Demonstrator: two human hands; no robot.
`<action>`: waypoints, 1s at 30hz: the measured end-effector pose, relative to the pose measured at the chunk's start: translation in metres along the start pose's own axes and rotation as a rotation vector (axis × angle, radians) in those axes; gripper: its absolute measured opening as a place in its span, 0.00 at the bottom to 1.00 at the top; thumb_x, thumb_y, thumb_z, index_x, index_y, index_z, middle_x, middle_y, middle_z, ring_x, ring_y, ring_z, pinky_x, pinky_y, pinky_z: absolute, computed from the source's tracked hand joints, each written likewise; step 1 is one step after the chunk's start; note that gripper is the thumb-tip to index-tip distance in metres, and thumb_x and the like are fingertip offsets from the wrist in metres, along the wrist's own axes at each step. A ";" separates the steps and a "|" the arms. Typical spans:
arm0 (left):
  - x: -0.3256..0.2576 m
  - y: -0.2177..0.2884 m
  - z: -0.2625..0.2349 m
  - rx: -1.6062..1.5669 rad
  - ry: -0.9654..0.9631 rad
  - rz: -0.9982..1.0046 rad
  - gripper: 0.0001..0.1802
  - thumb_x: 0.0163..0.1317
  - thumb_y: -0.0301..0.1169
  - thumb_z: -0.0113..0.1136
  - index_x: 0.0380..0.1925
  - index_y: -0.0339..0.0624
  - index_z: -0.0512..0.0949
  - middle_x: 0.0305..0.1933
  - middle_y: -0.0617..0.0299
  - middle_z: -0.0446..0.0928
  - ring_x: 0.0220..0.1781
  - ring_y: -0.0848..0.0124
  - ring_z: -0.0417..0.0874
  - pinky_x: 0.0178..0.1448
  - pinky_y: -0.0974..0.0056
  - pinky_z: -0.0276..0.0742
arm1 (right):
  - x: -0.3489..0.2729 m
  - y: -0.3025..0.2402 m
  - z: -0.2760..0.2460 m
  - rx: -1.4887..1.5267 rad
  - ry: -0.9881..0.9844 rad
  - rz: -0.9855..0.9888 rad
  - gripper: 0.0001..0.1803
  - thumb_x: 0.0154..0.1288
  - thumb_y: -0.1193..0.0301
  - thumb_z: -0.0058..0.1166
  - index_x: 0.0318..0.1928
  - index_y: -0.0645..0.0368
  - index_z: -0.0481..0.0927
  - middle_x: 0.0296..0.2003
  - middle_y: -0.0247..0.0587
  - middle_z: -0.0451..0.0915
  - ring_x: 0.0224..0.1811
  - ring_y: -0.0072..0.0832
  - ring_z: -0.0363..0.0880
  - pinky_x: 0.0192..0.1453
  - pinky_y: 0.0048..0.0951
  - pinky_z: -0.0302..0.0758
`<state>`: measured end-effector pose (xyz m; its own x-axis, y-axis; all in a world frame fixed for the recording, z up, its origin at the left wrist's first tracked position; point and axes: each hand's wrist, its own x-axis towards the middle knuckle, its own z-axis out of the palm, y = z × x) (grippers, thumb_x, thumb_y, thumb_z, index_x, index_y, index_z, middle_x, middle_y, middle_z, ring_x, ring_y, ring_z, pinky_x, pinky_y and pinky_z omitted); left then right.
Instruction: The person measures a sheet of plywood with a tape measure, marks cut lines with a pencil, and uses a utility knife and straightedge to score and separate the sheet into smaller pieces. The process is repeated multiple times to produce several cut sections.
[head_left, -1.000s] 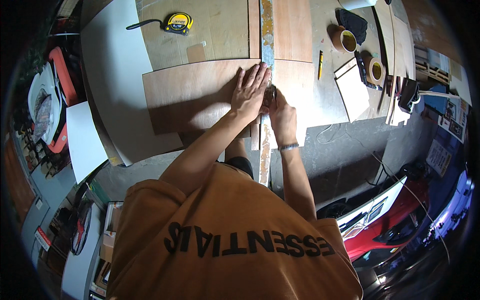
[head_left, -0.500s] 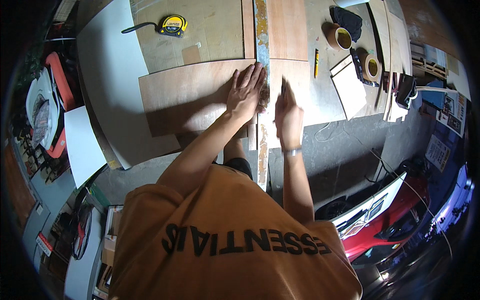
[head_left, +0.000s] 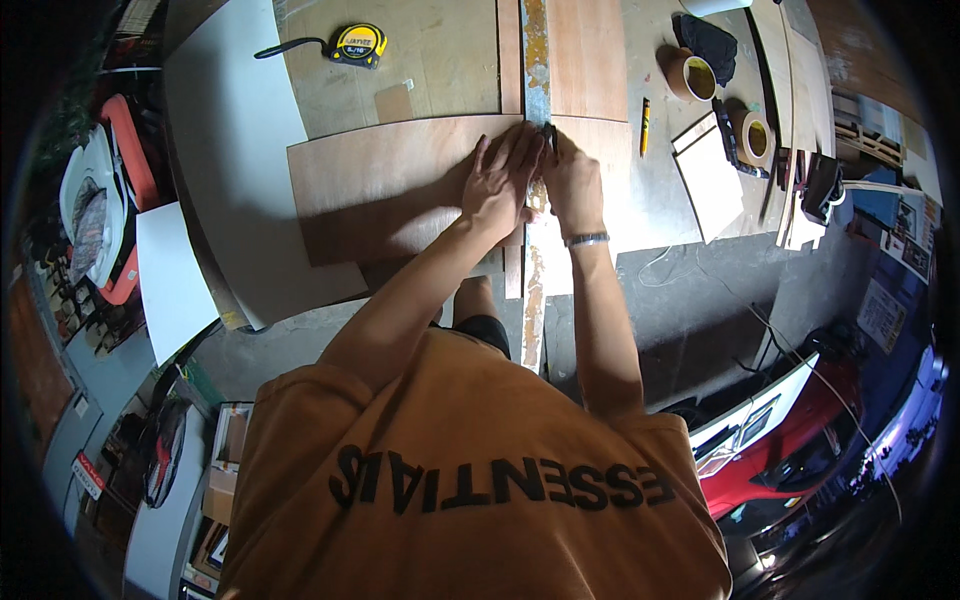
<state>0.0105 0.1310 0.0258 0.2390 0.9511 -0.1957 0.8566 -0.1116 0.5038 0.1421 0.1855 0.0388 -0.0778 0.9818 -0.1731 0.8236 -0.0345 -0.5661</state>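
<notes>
A long, paint-worn metal straightedge [head_left: 537, 75] runs away from my body across a thin plywood sheet [head_left: 385, 170]. My left hand [head_left: 495, 192] lies flat on the sheet and the straightedge, fingers stretched forward and pressing down. Just right of it, my right hand [head_left: 577, 190] is closed around a slim dark tool that looks like a utility knife [head_left: 551, 138]. The knife stands against the straightedge's right side, near the sheet's far edge. Its tip is hidden by my fingers. Beneath the straightedge, another plywood strip [head_left: 588, 65] stretches toward the far side.
A yellow tape measure [head_left: 358, 45] lies at the far left, beside a white sheet [head_left: 230, 130]. To the right are a yellow pencil-like stick [head_left: 644, 127], tape rolls [head_left: 690, 77], a black cloth [head_left: 708, 45] and a pale board [head_left: 708, 180]. The table's near edge borders the grey floor.
My right hand has moved left with the knife, from clear of the straightedge to right beside it. My left hand stays pressed down. The whole view has shifted slightly.
</notes>
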 end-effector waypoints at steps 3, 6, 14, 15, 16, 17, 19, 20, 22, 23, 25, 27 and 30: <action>0.000 -0.001 0.002 0.021 -0.001 -0.006 0.70 0.38 0.52 0.82 0.81 0.46 0.52 0.87 0.61 0.46 0.87 0.63 0.45 0.87 0.41 0.39 | -0.043 0.007 0.000 0.018 -0.017 0.071 0.18 0.73 0.66 0.55 0.61 0.53 0.79 0.28 0.64 0.83 0.32 0.59 0.86 0.32 0.54 0.82; 0.000 -0.001 0.003 0.051 -0.047 -0.014 0.72 0.41 0.55 0.82 0.81 0.47 0.49 0.88 0.61 0.41 0.88 0.63 0.42 0.88 0.43 0.37 | -0.104 0.014 -0.005 -0.022 0.006 0.038 0.21 0.71 0.70 0.55 0.63 0.55 0.77 0.25 0.63 0.82 0.28 0.58 0.85 0.29 0.54 0.81; 0.002 -0.002 0.000 0.046 -0.045 0.004 0.70 0.44 0.55 0.80 0.82 0.46 0.48 0.88 0.58 0.40 0.88 0.61 0.40 0.87 0.42 0.39 | -0.160 0.010 -0.038 0.011 0.005 -0.004 0.25 0.70 0.75 0.54 0.67 0.61 0.75 0.40 0.69 0.83 0.39 0.55 0.87 0.37 0.49 0.83; 0.001 -0.002 0.000 0.051 -0.030 0.013 0.70 0.44 0.55 0.80 0.82 0.46 0.49 0.88 0.58 0.41 0.88 0.61 0.40 0.87 0.42 0.40 | -0.147 0.009 -0.040 0.090 0.148 -0.175 0.27 0.71 0.74 0.53 0.69 0.61 0.73 0.40 0.70 0.83 0.37 0.55 0.87 0.34 0.49 0.83; 0.000 -0.001 -0.001 0.056 -0.049 0.012 0.69 0.44 0.56 0.79 0.81 0.45 0.49 0.88 0.58 0.41 0.88 0.61 0.40 0.87 0.42 0.40 | -0.126 0.010 -0.042 0.059 0.163 -0.154 0.26 0.72 0.74 0.53 0.69 0.62 0.73 0.37 0.70 0.82 0.33 0.54 0.87 0.32 0.47 0.82; 0.000 -0.001 -0.002 0.039 -0.060 0.004 0.69 0.43 0.58 0.78 0.81 0.45 0.51 0.87 0.58 0.42 0.88 0.60 0.41 0.86 0.42 0.41 | -0.102 0.011 -0.042 0.063 0.096 -0.050 0.26 0.72 0.74 0.53 0.70 0.64 0.72 0.34 0.69 0.81 0.30 0.54 0.86 0.30 0.45 0.80; 0.000 0.000 -0.003 0.092 -0.054 0.013 0.70 0.43 0.60 0.76 0.81 0.45 0.50 0.87 0.57 0.44 0.88 0.60 0.41 0.87 0.43 0.41 | -0.046 0.010 -0.029 0.059 0.103 0.001 0.23 0.77 0.70 0.52 0.68 0.60 0.75 0.19 0.60 0.78 0.15 0.35 0.82 0.24 0.38 0.77; 0.000 0.001 -0.003 0.095 -0.054 0.011 0.70 0.43 0.60 0.75 0.81 0.44 0.50 0.87 0.56 0.45 0.88 0.60 0.41 0.87 0.43 0.41 | -0.024 0.008 -0.021 0.105 0.096 0.025 0.22 0.77 0.69 0.52 0.67 0.60 0.76 0.21 0.61 0.79 0.18 0.39 0.84 0.27 0.39 0.78; 0.001 0.002 -0.004 0.115 -0.078 -0.009 0.70 0.43 0.61 0.76 0.81 0.45 0.50 0.87 0.57 0.45 0.88 0.61 0.43 0.87 0.43 0.40 | 0.003 0.006 -0.009 0.058 0.074 0.028 0.21 0.74 0.66 0.54 0.63 0.61 0.79 0.28 0.67 0.81 0.33 0.59 0.86 0.34 0.52 0.81; 0.002 0.002 -0.004 0.112 -0.089 -0.022 0.70 0.42 0.61 0.76 0.81 0.45 0.50 0.87 0.58 0.45 0.87 0.61 0.44 0.87 0.43 0.40 | 0.009 0.006 -0.006 0.065 0.051 0.013 0.21 0.74 0.66 0.54 0.63 0.60 0.79 0.29 0.67 0.82 0.34 0.59 0.86 0.35 0.53 0.82; 0.002 0.002 -0.003 0.110 -0.075 -0.024 0.70 0.42 0.61 0.76 0.81 0.45 0.50 0.87 0.58 0.45 0.87 0.61 0.45 0.87 0.43 0.40 | 0.015 0.006 0.000 0.049 -0.011 0.040 0.21 0.75 0.64 0.53 0.62 0.57 0.80 0.30 0.67 0.83 0.36 0.61 0.86 0.38 0.55 0.83; 0.002 0.001 -0.002 0.063 -0.086 -0.030 0.70 0.41 0.59 0.78 0.81 0.45 0.51 0.86 0.58 0.47 0.86 0.59 0.47 0.87 0.44 0.39 | 0.013 0.006 0.002 0.044 0.030 -0.044 0.20 0.75 0.63 0.53 0.61 0.56 0.81 0.30 0.67 0.83 0.36 0.61 0.85 0.38 0.55 0.83; 0.000 -0.003 0.001 0.026 -0.017 0.002 0.70 0.40 0.56 0.79 0.81 0.46 0.52 0.86 0.57 0.48 0.86 0.59 0.48 0.87 0.43 0.40 | 0.013 0.005 0.004 -0.051 0.007 -0.053 0.18 0.75 0.63 0.52 0.59 0.55 0.81 0.30 0.67 0.83 0.36 0.62 0.85 0.37 0.56 0.83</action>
<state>0.0086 0.1313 0.0233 0.2485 0.9458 -0.2092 0.8677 -0.1213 0.4821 0.1434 0.1976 0.0303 -0.1178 0.9834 -0.1380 0.8462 0.0267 -0.5322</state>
